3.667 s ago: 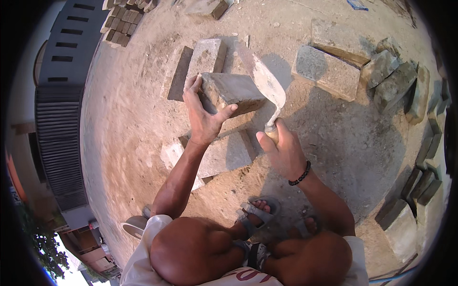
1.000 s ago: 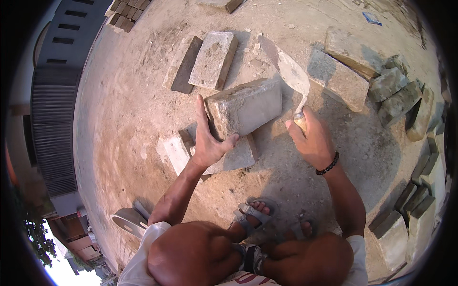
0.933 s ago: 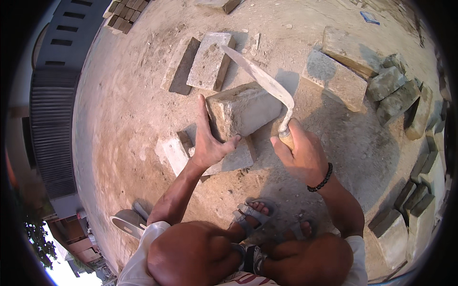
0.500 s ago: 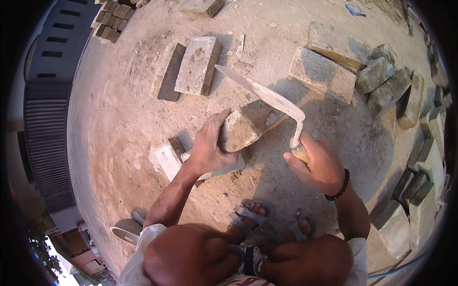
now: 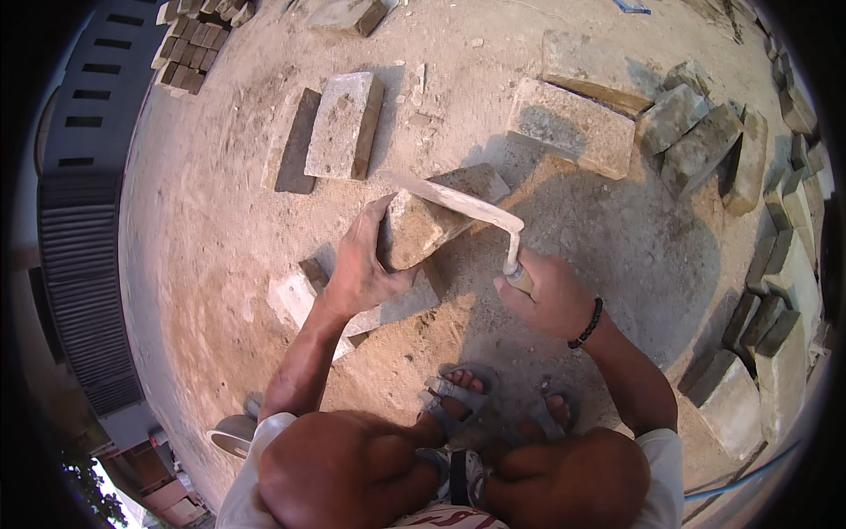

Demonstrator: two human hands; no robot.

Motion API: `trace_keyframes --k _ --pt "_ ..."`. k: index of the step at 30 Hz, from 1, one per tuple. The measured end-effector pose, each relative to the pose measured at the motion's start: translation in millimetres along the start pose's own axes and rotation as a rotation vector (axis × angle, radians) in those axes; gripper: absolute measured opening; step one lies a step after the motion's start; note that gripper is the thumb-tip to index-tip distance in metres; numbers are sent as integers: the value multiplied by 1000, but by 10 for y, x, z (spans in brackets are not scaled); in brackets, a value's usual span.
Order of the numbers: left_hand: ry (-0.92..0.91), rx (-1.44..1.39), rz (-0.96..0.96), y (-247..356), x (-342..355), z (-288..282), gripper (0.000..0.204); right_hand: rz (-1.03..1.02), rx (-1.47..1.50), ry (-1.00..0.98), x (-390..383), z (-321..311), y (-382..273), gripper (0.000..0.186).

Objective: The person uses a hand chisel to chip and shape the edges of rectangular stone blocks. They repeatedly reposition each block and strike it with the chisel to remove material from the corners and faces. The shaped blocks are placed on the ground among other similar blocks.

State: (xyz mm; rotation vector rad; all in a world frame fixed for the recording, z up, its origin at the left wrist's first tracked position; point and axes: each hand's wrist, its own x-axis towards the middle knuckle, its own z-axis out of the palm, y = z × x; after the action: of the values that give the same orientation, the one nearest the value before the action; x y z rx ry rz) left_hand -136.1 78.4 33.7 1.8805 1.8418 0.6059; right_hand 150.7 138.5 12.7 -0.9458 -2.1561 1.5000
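My left hand grips the near end of a rough, dirt-coated brick, thumb on one side and fingers on the other. That brick is tilted, resting over pale bricks lying on the ground beneath it. In my right hand is a trowel, its wooden handle wrapped by my fingers. The long metal blade lies across the brick's upper side, its edge close to or touching the surface; contact is hard to make out. A dark beaded bracelet circles my right wrist.
Two bricks lie side by side beyond my left hand. Larger blocks and a heap of loose bricks sit at the far right. Bricks line the right edge. A stacked pile stands far left, near a ribbed metal gate.
My right hand has brought the trowel left and down, from above the brick to across its top. The brick in my left hand has turned slightly. The whole view has shifted a little.
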Motion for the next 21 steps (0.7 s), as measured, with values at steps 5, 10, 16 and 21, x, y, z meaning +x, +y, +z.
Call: trace_keyframes --k 5,10,16,21 --pt "43 -152 -125 -103 -69 -14 93 -37 -242 23 287 -290 -304 30" --pt "-60 22 -102 42 -103 -33 94 -144 -33 75 85 -158 -467 29" --pt "-22 -3 -95 94 -119 -38 95 241 -242 57 171 -219 294 30" --pt "-53 58 -27 100 -88 25 96 128 -107 72 -110 54 -126 31"
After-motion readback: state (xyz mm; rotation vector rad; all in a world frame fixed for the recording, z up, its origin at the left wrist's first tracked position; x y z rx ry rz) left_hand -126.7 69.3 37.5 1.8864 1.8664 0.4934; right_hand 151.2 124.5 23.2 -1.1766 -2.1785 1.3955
